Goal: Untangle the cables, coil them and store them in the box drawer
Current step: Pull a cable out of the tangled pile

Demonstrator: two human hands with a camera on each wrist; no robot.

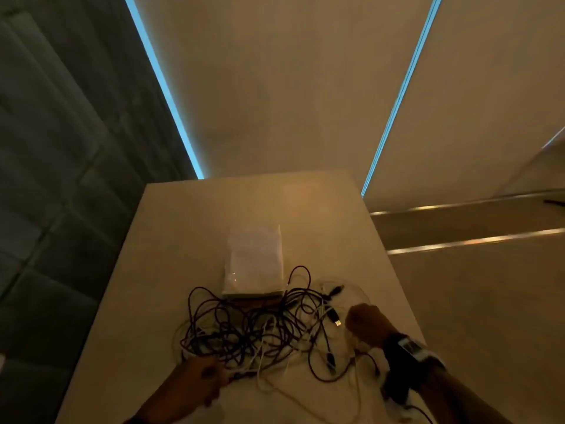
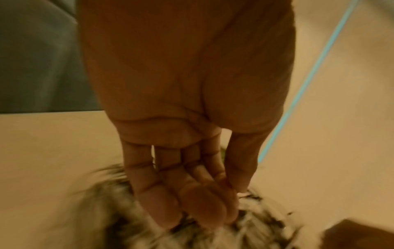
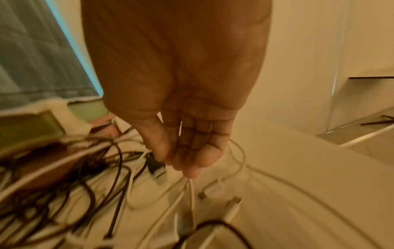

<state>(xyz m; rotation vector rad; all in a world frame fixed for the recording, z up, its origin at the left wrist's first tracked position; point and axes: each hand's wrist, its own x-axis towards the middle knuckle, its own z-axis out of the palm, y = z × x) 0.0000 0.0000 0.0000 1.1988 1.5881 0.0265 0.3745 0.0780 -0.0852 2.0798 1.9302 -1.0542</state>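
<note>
A tangle of black and white cables [image 1: 260,332] lies on the beige table [image 1: 171,228], just in front of a small pale box [image 1: 255,261]. My left hand [image 1: 211,376] is at the tangle's near left edge, and its fingertips [image 2: 229,188] come together with the thumb on a strand there; the wrist picture is blurred. My right hand [image 1: 365,325] is raised at the tangle's right side. Its thumb and fingertips [image 3: 187,170] pinch a thin white cable [image 3: 192,198] that hangs down from them. Loose plugs [image 1: 334,319] lie left of that hand.
The box [image 3: 27,124] stands at the left in the right wrist view, with dark cables [image 3: 85,176] spread before it. A wall with blue light strips [image 1: 165,87] rises behind the table. A dark padded panel [image 1: 46,179] is on the left, and floor [image 1: 474,301] on the right.
</note>
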